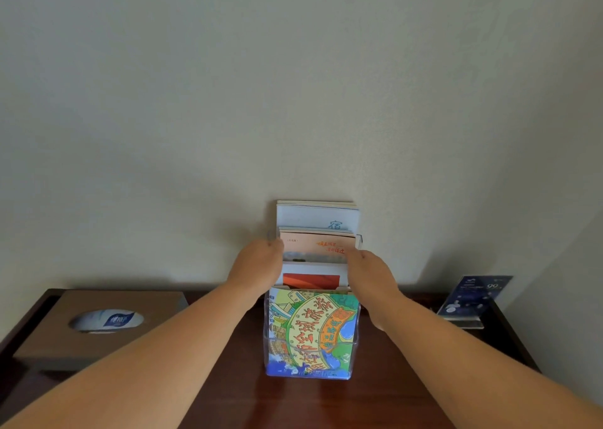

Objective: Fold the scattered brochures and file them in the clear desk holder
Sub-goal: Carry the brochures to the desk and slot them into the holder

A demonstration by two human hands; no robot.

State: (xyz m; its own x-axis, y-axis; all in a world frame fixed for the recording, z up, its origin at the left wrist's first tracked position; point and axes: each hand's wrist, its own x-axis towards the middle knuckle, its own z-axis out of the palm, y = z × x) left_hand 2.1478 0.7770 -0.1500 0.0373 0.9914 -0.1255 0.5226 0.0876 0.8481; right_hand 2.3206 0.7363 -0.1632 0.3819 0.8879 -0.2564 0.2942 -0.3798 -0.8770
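Dark wooden table point(385, 392); clear holder point(354, 357), tissue box point(49, 334), sign stand point(470, 301)

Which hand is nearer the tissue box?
Left. The left hand is at the clear holder's left side, on the tissue box's side; the right hand is on the holder's far side.

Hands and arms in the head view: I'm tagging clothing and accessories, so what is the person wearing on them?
Nothing shows. The left hand and right hand are bare, with no gloves. Both forearms are uncovered to the frame's lower edge, with no sleeve, watch or bracelet. Most fingers are hidden, so rings cannot be ruled out.
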